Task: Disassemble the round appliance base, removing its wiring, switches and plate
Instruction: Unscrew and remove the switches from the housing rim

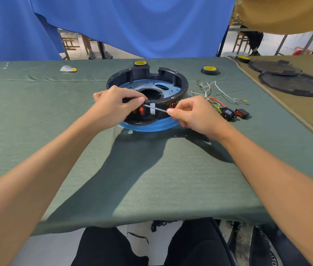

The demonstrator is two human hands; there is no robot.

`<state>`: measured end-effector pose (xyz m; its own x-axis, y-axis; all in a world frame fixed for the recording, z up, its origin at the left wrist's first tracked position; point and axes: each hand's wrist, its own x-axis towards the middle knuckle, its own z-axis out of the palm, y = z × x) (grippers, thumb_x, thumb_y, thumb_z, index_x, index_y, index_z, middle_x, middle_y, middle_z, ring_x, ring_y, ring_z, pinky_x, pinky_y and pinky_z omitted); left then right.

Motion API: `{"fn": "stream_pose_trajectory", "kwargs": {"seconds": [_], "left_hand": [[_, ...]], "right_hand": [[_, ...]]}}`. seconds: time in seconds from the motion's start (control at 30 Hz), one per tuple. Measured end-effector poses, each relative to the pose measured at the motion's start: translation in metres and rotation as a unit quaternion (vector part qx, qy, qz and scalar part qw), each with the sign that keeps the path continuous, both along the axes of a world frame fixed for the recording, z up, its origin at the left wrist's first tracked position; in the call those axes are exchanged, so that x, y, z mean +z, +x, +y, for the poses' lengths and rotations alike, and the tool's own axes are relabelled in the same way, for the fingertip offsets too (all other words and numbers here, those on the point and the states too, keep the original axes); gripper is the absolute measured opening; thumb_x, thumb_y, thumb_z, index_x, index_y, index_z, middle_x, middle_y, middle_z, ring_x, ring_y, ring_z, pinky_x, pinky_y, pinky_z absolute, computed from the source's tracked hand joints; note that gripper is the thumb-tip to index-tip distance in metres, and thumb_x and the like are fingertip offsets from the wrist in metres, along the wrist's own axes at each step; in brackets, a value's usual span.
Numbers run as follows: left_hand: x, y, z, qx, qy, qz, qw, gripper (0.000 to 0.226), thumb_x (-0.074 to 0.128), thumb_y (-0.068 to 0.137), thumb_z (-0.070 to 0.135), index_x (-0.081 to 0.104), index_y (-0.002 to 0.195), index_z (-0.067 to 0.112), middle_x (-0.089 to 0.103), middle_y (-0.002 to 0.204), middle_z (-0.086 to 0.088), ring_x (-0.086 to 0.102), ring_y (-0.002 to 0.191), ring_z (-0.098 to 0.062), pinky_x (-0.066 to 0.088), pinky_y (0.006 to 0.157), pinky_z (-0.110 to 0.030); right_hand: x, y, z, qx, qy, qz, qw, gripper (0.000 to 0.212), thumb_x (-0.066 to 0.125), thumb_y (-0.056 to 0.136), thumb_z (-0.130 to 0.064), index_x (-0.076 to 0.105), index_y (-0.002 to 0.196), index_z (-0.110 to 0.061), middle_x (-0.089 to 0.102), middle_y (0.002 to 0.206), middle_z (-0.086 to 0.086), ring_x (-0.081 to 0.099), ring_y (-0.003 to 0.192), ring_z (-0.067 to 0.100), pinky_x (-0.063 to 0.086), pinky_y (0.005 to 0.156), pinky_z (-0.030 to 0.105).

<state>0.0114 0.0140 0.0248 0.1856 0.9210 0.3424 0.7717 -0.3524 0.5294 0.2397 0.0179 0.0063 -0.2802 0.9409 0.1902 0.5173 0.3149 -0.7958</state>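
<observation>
A round black appliance base [178, 81] sits on the green cloth with a blue metal plate [171, 88] inside it and a blue rim [151, 126] showing under its near edge. My left hand [113, 100] grips the base's near wall, just above red switches [142, 110] set in that wall. My right hand [192, 114] pinches a thin metal tool shaft [156, 108], its tip at the switch opening. To the right lies a loose bundle of wiring [212, 93] with two black switches [235, 113].
Two black tape rolls with yellow cores [209, 70] [140, 63] sit behind the base. A white-and-yellow item [68, 68] lies far left. Two round black covers [291, 83] rest on the tan cloth at right. The table's near edge [151, 219] is above my lap.
</observation>
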Motion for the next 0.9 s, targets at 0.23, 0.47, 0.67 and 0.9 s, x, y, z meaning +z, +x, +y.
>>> {"fn": "stream_pose_trajectory", "kwargs": {"seconds": [0.23, 0.47, 0.67, 0.9], "left_hand": [[0.003, -0.001, -0.004, 0.023, 0.004, -0.020, 1.000, 0.018, 0.055, 0.094, 0.042, 0.072, 0.095, 0.037, 0.068, 0.089, 0.024, 0.049, 0.093, 0.005, 0.012, 0.085, -0.027], [0.006, 0.002, -0.007, -0.002, 0.006, -0.026, 1.000, 0.015, 0.063, 0.091, 0.029, 0.076, 0.095, 0.023, 0.071, 0.083, 0.010, 0.063, 0.088, -0.014, 0.047, 0.089, -0.032], [0.006, 0.008, -0.008, 0.019, 0.031, -0.015, 0.999, 0.015, 0.063, 0.091, 0.028, 0.076, 0.096, 0.023, 0.073, 0.089, 0.008, 0.063, 0.086, -0.010, 0.048, 0.085, -0.028], [0.013, 0.015, -0.008, 0.032, 0.008, 0.026, 0.999, 0.017, 0.060, 0.092, 0.034, 0.074, 0.100, 0.027, 0.072, 0.088, 0.007, 0.063, 0.088, -0.019, 0.049, 0.088, -0.040]], "right_hand": [[0.005, 0.008, -0.013, -0.018, 0.092, -0.110, 0.989, 0.025, 0.064, 0.091, -0.031, 0.070, 0.075, -0.013, 0.059, 0.059, -0.004, 0.049, 0.057, 0.009, 0.035, 0.065, 0.024], [0.002, 0.003, -0.015, 0.000, 0.115, -0.139, 0.984, 0.025, 0.065, 0.091, -0.030, 0.071, 0.076, -0.010, 0.061, 0.062, 0.006, 0.048, 0.058, 0.015, 0.031, 0.064, 0.017], [0.006, 0.007, -0.007, 0.029, 0.066, -0.116, 0.991, 0.024, 0.065, 0.090, -0.030, 0.074, 0.072, -0.016, 0.049, 0.046, -0.008, 0.040, 0.047, 0.004, 0.034, 0.054, 0.019], [0.001, 0.013, -0.002, 0.055, 0.027, -0.063, 0.996, 0.025, 0.067, 0.089, -0.025, 0.073, 0.070, -0.010, 0.047, 0.048, -0.001, 0.038, 0.047, 0.007, 0.031, 0.050, 0.017]]}}
